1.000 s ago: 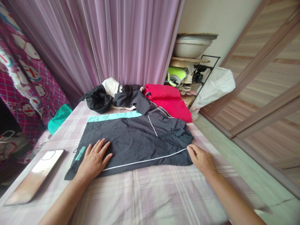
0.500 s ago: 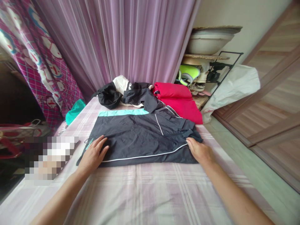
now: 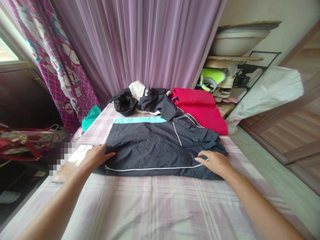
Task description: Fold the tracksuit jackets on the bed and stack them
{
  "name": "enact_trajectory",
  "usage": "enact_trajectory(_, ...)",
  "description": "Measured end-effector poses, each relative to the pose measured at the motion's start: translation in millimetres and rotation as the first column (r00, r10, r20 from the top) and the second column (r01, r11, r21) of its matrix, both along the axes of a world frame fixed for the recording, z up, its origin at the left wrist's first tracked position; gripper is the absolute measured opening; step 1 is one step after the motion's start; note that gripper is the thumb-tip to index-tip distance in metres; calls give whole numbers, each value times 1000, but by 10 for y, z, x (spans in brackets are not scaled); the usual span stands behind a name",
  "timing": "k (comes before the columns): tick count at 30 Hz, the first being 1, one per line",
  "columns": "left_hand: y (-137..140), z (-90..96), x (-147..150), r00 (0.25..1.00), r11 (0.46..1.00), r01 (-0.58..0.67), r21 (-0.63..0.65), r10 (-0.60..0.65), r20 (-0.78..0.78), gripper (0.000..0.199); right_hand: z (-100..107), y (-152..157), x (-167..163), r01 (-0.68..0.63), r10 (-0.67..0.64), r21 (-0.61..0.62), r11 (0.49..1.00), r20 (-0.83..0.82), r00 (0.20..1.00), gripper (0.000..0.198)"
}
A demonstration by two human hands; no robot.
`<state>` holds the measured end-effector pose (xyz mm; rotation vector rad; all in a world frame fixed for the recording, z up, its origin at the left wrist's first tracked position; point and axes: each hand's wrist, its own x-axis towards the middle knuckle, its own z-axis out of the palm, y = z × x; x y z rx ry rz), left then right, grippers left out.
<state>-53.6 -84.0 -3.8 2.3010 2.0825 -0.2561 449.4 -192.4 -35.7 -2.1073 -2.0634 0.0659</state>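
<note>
A dark jacket [image 3: 150,146] with white piping and a light teal band lies flat and folded on the bed. At its left end, my left hand [image 3: 96,156] grips the hem, thumb over the cloth; the fingertips are partly hidden. My right hand [image 3: 215,161] rests on the jacket's near right part, thumb and fingers drawn together on the fabric beside the piping. Under and beside my left forearm lies a phone [image 3: 75,158], partly blurred out.
Behind the jacket are a black-and-white garment [image 3: 136,91] and a folded red garment [image 3: 200,110]. A teal cloth [image 3: 91,118] hangs at the bed's left edge. To the right stand a rack [image 3: 265,55] with shoes and a basin [image 3: 235,41], and a white bag [image 3: 277,86].
The view has shifted, moving the scene rightward. My left hand has gone from lying on the jacket to its left hem, and the cord there is now hidden. My right hand has moved slightly inward along the piping.
</note>
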Motion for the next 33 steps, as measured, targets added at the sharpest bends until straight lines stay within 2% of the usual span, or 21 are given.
enact_trajectory(3, -70, 63, 13, 998, 1000, -12, 28, 10, 62, 50, 20, 53, 47, -43, 48, 99, 994, -51, 998, 23)
enact_trajectory(6, -140, 65, -62, 979, 994, -111, 24, 105, 175, 50, 45, 116, 74, 9, 22, 315, 949, -95, 995, 29)
enact_trajectory(8, -151, 39, -123, 970, 989, -148, 4, 145, 194, 51, 26, 181, 44, 54, -16, 370, 927, -106, 994, 30)
enact_trajectory(12, -91, -30, -154, 981, 986, -159, -49, 163, 107, 51, -119, 316, -97, 49, -54, 218, 975, 19, 998, 25)
enact_trajectory(14, -71, -39, -118, 985, 991, -135, -26, 137, 104, 54, -186, 340, -139, 34, -50, 175, 984, 83, 995, 23)
enact_trajectory(16, -93, -24, -41, 991, 991, -93, 95, 82, 110, 58, -202, 324, -138, 29, -50, 184, 983, 112, 992, 23)
enact_trajectory(18, -162, -4, 104, 994, 962, -21, 271, -8, 106, 59, -155, 282, -124, 20, -48, 222, 975, 123, 991, 25)
enact_trajectory(21, -312, -27, 485, 961, 896, 184, 405, -251, 117, 52, -15, 216, -195, 5, -44, 335, 942, 110, 993, 33)
enact_trajectory(24, -433, -144, 949, 888, 853, 369, 369, -441, 132, 47, 46, 157, -426, -64, 26, 401, 914, 101, 995, 40)
enact_trajectory(27, -469, -299, 1263, 879, 869, 407, 283, -456, 138, 52, -88, 65, -619, -185, 146, 279, 942, 156, 977, 47)
enact_trajectory(30, -444, -413, 1335, 882, 886, 415, 206, -448, 149, 59, -312, -73, -537, -153, 124, 142, 978, 193, 973, 54)
enact_trajectory(33, -417, -466, 1293, 874, 882, 428, 198, -459, 158, 61, -435, -193, -286, -88, 63, 119, 989, 196, 979, 56)
